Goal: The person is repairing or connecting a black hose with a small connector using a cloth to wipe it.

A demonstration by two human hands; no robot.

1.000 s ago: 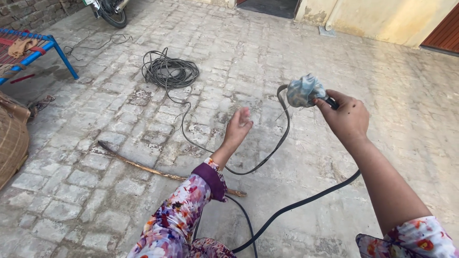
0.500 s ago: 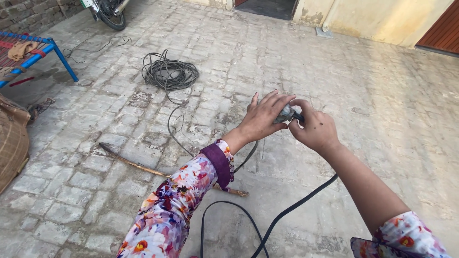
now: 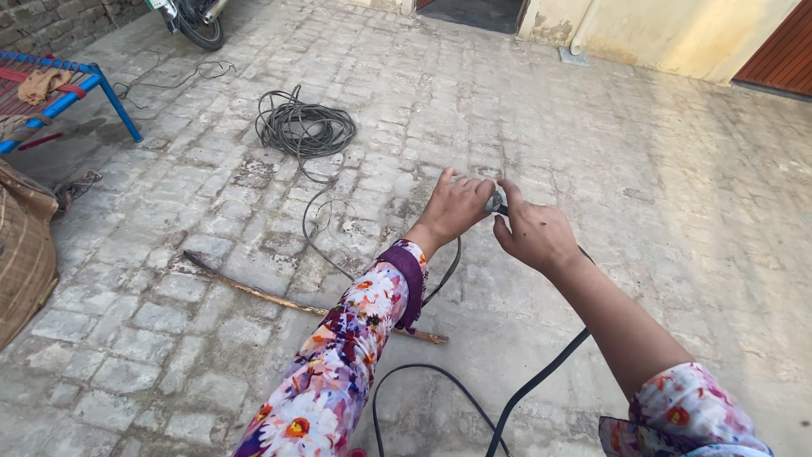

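A: Where's it at?

B: Both your hands meet on the small grey fitting (image 3: 496, 201) at the black cable (image 3: 541, 381) end, held over the brick floor (image 3: 677, 211). Left hand (image 3: 455, 207) wraps it, grip closed; right hand (image 3: 534, 234) pinches it w/ thumb + finger.

A: Left to do?

B: Looks mid-job. Cable trails loose; the wire coil (image 3: 304, 127) lies well apart, untouched.

Bright, even daylight fills the picture, and the paving (image 3: 592, 152) far beyond the hands looks pale and a little washed out. Shadows are soft and short; a faint one lies under the stick (image 3: 279, 296) left of the hands. The hands are mostly sharp, with slight blur at the fingertips. The near sleeves at the bottom edge look stretched and less sharp.
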